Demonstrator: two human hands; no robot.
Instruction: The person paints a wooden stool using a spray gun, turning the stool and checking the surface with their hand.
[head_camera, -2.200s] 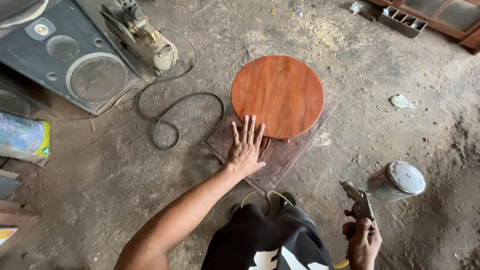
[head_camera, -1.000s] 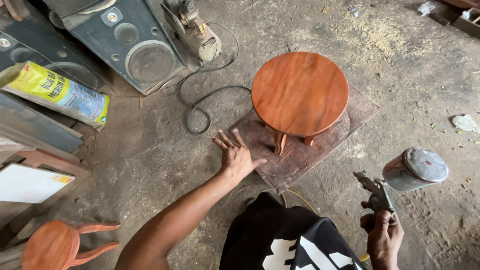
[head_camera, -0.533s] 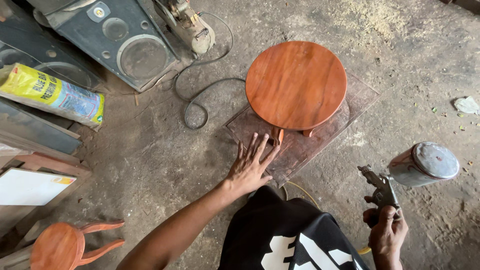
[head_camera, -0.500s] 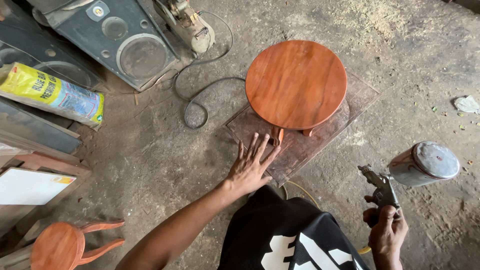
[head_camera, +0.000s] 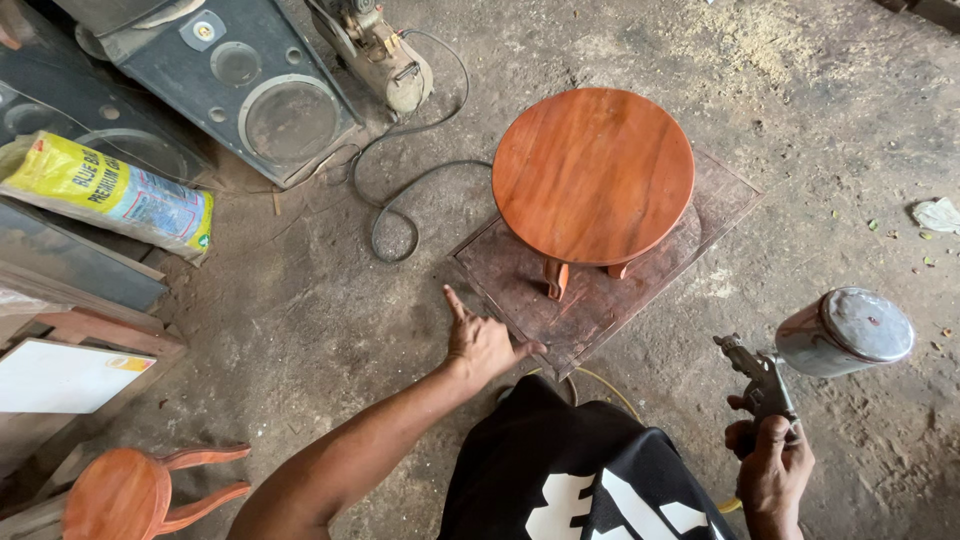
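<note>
A round reddish-brown wooden stool (head_camera: 594, 172) stands upright on a dark square board (head_camera: 660, 275) on the dirt floor. My left hand (head_camera: 482, 340) rests at the board's near-left corner, forefinger stretched out and thumb against the board's edge, holding nothing. My right hand (head_camera: 770, 468) grips the handle of a metal spray gun (head_camera: 822, 345) with a round cup on top, held low to the right of the board, nozzle pointing left. A yellow hose (head_camera: 600, 382) runs by my knee.
A black loudspeaker (head_camera: 240, 85) lies at the upper left, beside a small compressor (head_camera: 380, 55) with a black cable (head_camera: 400, 195) looping over the floor. A yellow sack (head_camera: 110, 190) and boards lie at left. A second stool (head_camera: 135, 490) lies on its side at lower left.
My left hand has gone from flat and spread on the board to its near-left corner, fingers curled and forefinger out. The stool stands upright on its legs now. The view shifted left.
</note>
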